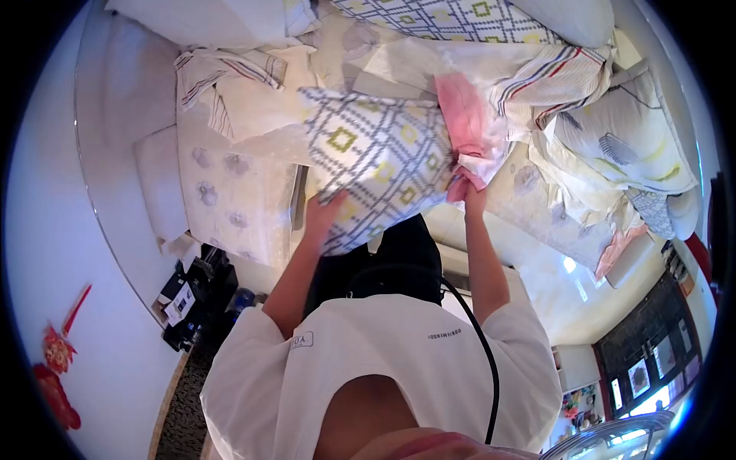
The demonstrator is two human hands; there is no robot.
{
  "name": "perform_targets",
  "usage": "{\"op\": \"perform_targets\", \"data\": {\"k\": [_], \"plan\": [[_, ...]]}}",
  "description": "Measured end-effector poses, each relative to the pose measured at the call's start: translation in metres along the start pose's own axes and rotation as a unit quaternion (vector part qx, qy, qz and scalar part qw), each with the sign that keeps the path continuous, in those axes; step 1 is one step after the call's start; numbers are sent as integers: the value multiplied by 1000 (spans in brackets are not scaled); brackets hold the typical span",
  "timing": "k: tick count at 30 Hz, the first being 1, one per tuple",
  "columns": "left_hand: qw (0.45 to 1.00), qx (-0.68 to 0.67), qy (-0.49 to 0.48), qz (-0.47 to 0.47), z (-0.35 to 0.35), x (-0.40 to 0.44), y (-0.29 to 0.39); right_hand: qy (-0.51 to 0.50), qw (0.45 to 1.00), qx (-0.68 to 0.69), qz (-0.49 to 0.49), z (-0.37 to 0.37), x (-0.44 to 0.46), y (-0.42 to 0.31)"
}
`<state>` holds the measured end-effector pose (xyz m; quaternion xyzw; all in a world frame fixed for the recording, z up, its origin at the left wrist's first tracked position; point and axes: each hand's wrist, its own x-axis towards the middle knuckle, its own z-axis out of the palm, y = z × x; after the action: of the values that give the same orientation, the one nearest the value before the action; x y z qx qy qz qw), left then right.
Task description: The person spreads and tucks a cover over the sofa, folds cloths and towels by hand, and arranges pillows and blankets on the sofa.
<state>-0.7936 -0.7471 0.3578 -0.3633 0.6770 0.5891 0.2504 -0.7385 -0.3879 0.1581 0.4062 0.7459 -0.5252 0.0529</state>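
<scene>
A pillow (pixel 383 153) in a white cover with blue diamond lattice and yellow-green squares is held in front of my body, above the bed's edge. My left hand (pixel 325 215) grips its near left edge, fingers lying over the fabric. At the pillow's right end, my right hand (pixel 469 193) is closed on bunched pink and white cloth (pixel 466 115), which spreads away from me over the bed. Whether that hand also pinches the pillow's corner is hidden by the folds.
The bed's mattress (pixel 222 203) has a grey flower print. Striped cloth (pixel 552 80) and another pillow (pixel 632 138) lie to the right. More patterned bedding (pixel 452 19) lies at the far side. Black equipment (pixel 199 295) stands low at left. A black cable (pixel 491 360) hangs over my shirt.
</scene>
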Motion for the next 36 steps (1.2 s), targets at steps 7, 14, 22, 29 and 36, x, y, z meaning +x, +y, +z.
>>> {"op": "perform_targets", "data": {"k": [7,14,22,29,36], "plan": [[976,-94,196,30,-229,-82,-21,-88,991,-36,-98,47,-104,-72],[866,-382,286,148,-270,-31,-93,-149,968,-108,-170,32,3,-13],[894,-216,392,4,-335,146,-298,-91,913,-359,-170,32,51,2],[816,69,560,-125,-325,252,-422,-238,872,-392,-170,158,-46,-101],[946,48,48,317,-229,78,-213,-490,730,-343,-330,275,-213,-158]]}}
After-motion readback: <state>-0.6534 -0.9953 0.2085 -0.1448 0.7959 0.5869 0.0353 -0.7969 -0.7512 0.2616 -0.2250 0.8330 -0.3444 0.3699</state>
